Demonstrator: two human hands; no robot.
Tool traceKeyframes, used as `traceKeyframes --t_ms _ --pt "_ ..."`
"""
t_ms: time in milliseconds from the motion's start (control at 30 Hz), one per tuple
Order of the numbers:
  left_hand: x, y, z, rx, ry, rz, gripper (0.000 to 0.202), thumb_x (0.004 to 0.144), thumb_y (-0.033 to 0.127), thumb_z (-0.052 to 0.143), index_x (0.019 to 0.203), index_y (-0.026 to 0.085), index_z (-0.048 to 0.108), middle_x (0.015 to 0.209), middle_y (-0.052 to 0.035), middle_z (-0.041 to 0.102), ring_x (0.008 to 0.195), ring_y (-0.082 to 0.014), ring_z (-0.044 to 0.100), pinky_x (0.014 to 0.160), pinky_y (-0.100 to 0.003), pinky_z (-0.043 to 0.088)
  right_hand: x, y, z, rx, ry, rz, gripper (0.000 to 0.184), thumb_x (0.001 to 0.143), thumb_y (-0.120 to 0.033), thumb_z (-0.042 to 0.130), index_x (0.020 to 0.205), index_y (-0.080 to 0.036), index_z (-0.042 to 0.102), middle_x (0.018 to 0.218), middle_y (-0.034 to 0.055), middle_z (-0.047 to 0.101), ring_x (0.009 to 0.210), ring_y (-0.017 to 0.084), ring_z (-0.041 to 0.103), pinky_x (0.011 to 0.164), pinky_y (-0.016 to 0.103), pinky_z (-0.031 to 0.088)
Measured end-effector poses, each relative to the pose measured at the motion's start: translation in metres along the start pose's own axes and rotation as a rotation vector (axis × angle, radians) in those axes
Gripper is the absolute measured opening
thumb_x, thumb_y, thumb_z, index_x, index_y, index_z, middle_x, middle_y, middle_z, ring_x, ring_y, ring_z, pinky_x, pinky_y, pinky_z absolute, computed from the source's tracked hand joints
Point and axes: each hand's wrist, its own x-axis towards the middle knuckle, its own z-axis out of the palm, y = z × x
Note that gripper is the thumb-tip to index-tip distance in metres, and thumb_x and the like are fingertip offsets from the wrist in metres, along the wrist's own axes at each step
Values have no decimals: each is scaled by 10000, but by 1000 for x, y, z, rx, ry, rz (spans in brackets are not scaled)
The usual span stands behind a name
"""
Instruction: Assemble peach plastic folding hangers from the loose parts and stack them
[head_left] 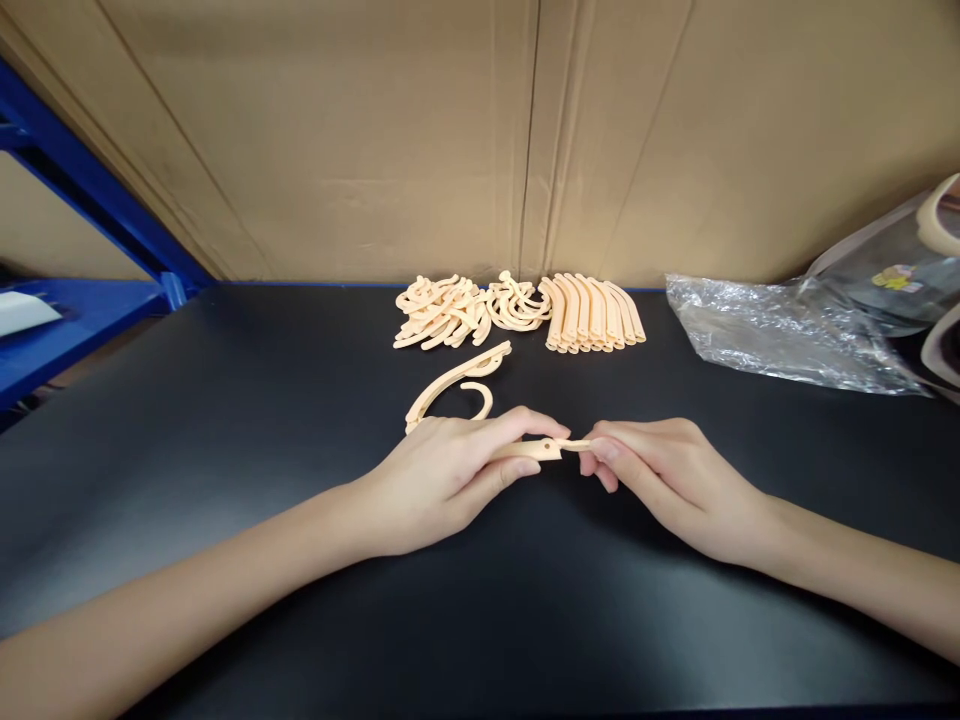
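My left hand (450, 475) is closed around a peach plastic hanger arm (536, 451), a hollow curved piece with a small hole near its end. Between the thumb and fingers of my right hand (667, 480) is a thin peach plastic piece (575, 445), mostly hidden by the fingers. Its tip meets the end of the hanger arm; how far it goes in, I cannot tell. Just beyond my left hand lie another curved hanger arm (454, 377) and a peach hook (486, 400), both partly covered by that hand.
At the back of the black table (480, 620) are a heap of thin curved pieces (442, 310), a pile of hooks (517, 303) and a row of hanger arms (592, 312). Crinkled clear plastic (780, 330) lies right. A blue frame (97, 190) stands left; cardboard (375, 130) backs the table.
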Motion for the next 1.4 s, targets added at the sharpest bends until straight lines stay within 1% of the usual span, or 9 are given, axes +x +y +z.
traceKeyframes --t_ms 100,233,367,567,733,867,1033,1200,1400 --pt "0 -2 0 1 -3 3 250 998 317 413 1232 274 491 959 60 666 815 -102 613 733 -200 406 0 0 0 -14 -11 -19 290 1007 -263 356 817 -181 560 670 -33 552 557 66 504 567 199 395" --pt "1 -2 1 -16 -7 -2 254 996 313 420 1238 271 485 955 56 665 824 -100 616 734 -194 409 1 -1 1 11 -25 33 325 1013 -290 337 800 -183 557 657 -38 551 559 65 516 575 192 404" --pt "1 -1 1 -22 -17 -7 252 993 330 419 1227 260 484 809 63 632 691 -95 582 657 -192 395 1 -1 1 5 -19 33 322 1014 -293 339 798 -184 552 644 -45 538 546 59 504 567 187 395" --pt "1 3 -1 -61 -57 -21 234 996 353 404 1172 240 505 754 51 616 645 -106 560 627 -197 381 0 0 4 -56 1 -101 288 1007 -237 346 817 -169 552 679 -30 542 552 58 498 559 183 391" --pt "1 4 -3 -69 -55 -7 225 1003 350 393 1136 238 535 794 47 628 713 -103 588 643 -188 379 -1 1 7 -255 34 -219 296 1000 -238 355 837 -149 585 659 -14 507 521 83 447 501 214 356" --pt "1 4 -3 -79 -61 -31 246 1000 372 393 1150 237 534 707 58 595 639 -102 552 616 -195 367 -1 1 6 -363 76 -280 272 988 -215 379 860 -147 609 666 -5 529 542 91 463 501 219 347" --pt "1 3 -4 -108 -109 -38 272 1006 395 372 1148 237 541 726 56 616 643 -98 539 628 -200 363 -1 0 6 -533 118 -397 270 972 -212 409 796 -145 603 668 10 567 554 97 482 503 232 349" --pt "2 2 -5 -107 -129 -28 279 1004 397 377 1176 233 524 722 59 600 609 -92 509 619 -201 347 -1 -2 4 -634 139 -452 251 963 -215 429 788 -153 599 661 3 578 550 106 490 501 256 346" --pt "2 4 -6 -118 -148 -12 276 1003 390 384 1170 241 546 598 78 462 544 -84 445 555 -197 308 -5 0 4 -726 162 -543 179 926 -212 485 773 -160 563 681 6 586 564 116 501 503 268 351"
